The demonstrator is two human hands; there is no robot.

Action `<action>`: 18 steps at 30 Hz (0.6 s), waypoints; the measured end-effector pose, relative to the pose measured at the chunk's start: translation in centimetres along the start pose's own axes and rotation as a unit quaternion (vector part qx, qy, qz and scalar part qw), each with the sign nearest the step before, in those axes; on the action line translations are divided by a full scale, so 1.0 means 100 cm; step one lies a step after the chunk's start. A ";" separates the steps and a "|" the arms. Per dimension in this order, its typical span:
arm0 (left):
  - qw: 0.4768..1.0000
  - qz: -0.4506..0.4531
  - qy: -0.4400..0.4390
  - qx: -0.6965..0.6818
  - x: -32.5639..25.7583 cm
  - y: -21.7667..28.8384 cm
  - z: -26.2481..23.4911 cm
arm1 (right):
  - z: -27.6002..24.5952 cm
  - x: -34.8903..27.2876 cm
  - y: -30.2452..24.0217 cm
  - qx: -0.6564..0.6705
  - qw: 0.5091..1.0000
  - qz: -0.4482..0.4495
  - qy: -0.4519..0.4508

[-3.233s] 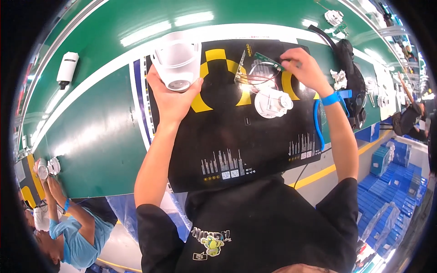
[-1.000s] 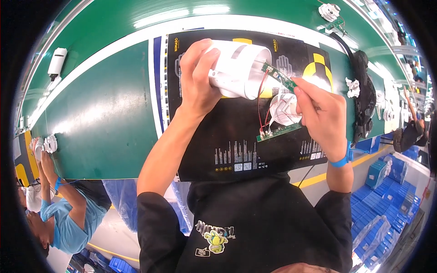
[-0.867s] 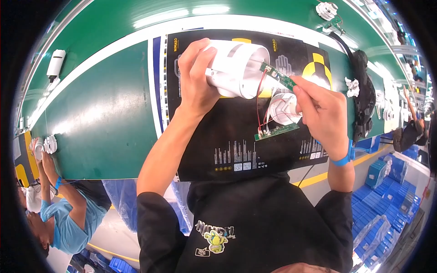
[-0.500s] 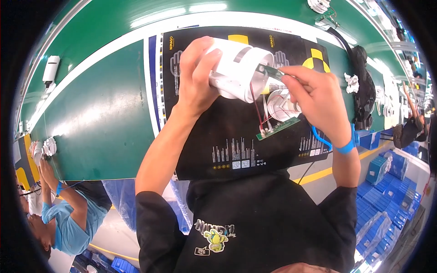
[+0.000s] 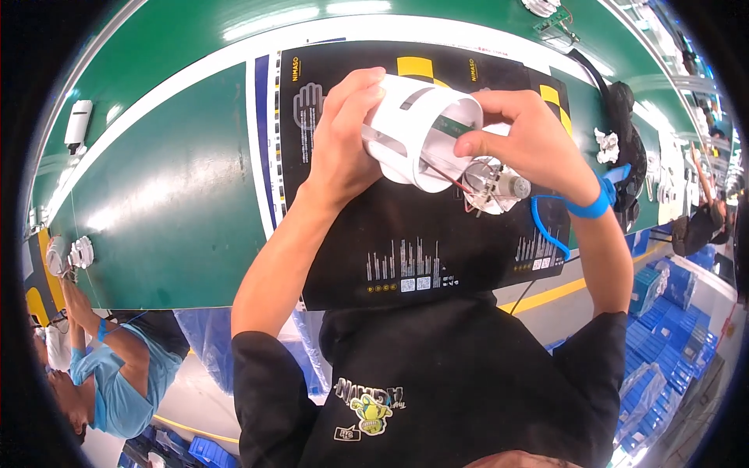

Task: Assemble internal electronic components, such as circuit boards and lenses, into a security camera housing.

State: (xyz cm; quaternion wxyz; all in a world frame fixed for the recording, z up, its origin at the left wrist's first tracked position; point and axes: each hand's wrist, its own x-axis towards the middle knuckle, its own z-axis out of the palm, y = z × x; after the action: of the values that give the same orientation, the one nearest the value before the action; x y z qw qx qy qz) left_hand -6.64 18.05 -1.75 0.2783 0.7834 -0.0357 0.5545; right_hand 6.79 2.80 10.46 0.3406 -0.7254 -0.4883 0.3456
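My left hand (image 5: 343,136) is wrapped around a white cylindrical plastic housing (image 5: 396,129), tilted with its open end to the right. A narrow green circuit board (image 5: 451,126) sits partly inside that opening. My right hand (image 5: 538,144) is at the rim, thumb and fingers closed on the board's outer end; the fingertips are partly hidden. Below the right hand is a round white part with a small metal motor (image 5: 493,187), with thin wires running from it towards the housing.
A black printed mat (image 5: 351,249) covers the green bench (image 5: 179,187). A blue wrist strap (image 5: 594,204) with a coiled cord is on my right wrist. Crumpled white paper (image 5: 607,146) and a black strap-like item (image 5: 620,109) lie right. At far left, a co-worker (image 5: 129,366) handles white parts.
The circuit board in my right hand has gone further into the housing. The second board, which hung below on wires, no longer shows. The motor part has turned, exposing its motor.
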 end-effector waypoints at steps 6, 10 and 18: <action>0.999 -0.046 -0.018 -0.015 0.001 0.006 0.001 | -0.005 0.007 -0.002 0.016 0.999 0.030 -0.040; 0.997 -0.068 -0.032 -0.017 -0.003 0.009 -0.002 | 0.004 0.011 0.000 0.061 0.993 0.095 -0.024; 0.991 -0.095 -0.095 -0.006 -0.007 0.008 0.000 | 0.002 0.011 0.017 0.097 0.983 0.150 -0.039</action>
State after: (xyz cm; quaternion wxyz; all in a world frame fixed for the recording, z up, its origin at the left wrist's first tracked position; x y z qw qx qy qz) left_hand -7.18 17.22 -2.07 0.3297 0.8305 0.0090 0.4488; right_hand 7.75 3.40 8.80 0.3345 -0.7395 -0.3509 0.4670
